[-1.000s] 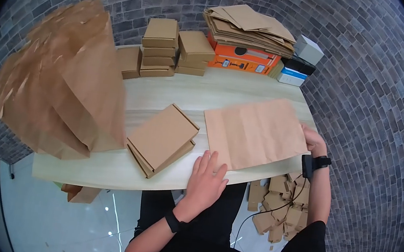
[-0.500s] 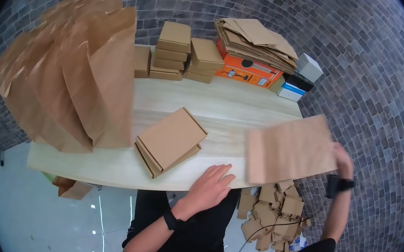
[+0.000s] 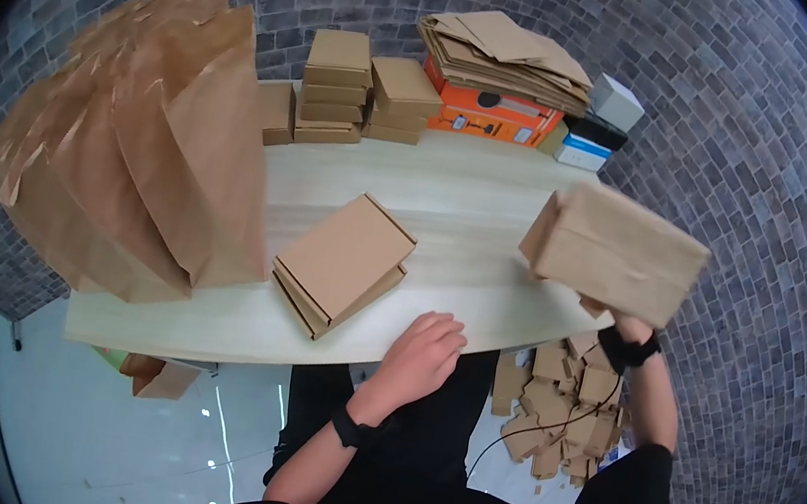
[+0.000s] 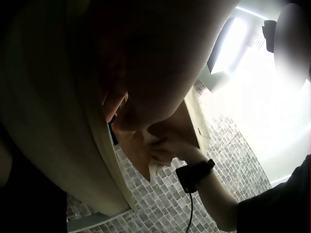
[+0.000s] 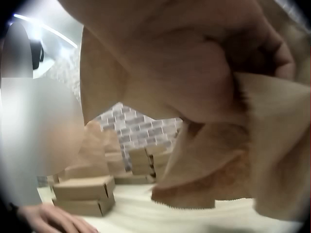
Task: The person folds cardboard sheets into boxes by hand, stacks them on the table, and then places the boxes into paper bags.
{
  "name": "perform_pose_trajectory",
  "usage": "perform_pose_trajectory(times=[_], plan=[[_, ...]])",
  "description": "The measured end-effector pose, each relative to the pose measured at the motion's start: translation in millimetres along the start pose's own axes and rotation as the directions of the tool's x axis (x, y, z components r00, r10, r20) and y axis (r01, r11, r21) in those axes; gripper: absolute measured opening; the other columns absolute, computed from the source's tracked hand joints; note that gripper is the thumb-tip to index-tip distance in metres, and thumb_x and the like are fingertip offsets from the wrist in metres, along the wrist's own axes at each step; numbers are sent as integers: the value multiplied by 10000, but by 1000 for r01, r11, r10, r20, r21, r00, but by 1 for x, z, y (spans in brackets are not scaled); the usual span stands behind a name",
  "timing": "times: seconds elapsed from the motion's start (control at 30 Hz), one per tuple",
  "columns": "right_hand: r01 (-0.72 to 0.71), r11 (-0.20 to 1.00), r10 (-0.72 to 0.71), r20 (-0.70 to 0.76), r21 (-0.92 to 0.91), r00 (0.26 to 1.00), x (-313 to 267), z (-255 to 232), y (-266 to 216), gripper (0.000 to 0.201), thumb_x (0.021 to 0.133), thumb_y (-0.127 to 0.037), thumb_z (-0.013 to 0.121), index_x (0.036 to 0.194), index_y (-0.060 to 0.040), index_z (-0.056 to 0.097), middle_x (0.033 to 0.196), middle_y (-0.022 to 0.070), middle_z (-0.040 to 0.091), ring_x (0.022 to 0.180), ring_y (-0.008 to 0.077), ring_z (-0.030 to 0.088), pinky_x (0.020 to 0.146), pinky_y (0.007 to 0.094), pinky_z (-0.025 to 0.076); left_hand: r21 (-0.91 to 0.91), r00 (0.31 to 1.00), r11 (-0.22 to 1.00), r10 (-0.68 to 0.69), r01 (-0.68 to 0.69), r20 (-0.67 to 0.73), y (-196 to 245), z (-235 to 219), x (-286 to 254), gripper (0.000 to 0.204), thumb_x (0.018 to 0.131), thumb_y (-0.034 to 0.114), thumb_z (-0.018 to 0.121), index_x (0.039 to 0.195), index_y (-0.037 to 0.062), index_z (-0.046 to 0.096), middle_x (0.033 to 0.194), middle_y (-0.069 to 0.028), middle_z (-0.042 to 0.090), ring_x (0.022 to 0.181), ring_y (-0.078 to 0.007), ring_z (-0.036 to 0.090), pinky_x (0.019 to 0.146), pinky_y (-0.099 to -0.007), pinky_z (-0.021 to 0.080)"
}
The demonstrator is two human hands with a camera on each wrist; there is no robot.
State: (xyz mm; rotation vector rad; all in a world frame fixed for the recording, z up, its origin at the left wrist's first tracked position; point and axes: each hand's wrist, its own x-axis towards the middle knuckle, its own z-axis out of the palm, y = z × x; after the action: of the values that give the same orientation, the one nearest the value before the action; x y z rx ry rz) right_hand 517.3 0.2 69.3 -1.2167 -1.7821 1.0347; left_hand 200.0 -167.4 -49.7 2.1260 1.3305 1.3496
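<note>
A brown paper bag is held up off the right side of the table by the right hand, most of which the bag hides in the head view. In the right wrist view the right hand grips the paper with curled fingers, and the bag's jagged mouth edge hangs below. The left hand rests at the table's front edge, fingers loosely bent and holding nothing. Left of it, two flat cardboard boxes lie stacked askew.
Large paper bags stand on the left of the table. Small boxes, an orange box under flat cardboard, and a white box line the back. Cardboard pieces lie on the floor.
The bag went from lying flat to the right, then was raised and turned so its base faces the head camera. The left hand let go of the bag's edge and its fingers drew in.
</note>
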Motion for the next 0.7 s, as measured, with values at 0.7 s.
perform_pose_trajectory(times=[0.7], plan=[[529, 245, -371, 426, -812, 825, -92, 150, -95, 240, 741, -78, 596, 972, -21, 566, 630, 79, 536, 543, 249, 599, 491, 368, 479, -790, 832, 363, -460, 494, 308, 18, 45, 103, 276, 876, 27, 538, 1135, -25, 618, 1083, -208, 680, 1021, -234, 635, 909, -333, 483]])
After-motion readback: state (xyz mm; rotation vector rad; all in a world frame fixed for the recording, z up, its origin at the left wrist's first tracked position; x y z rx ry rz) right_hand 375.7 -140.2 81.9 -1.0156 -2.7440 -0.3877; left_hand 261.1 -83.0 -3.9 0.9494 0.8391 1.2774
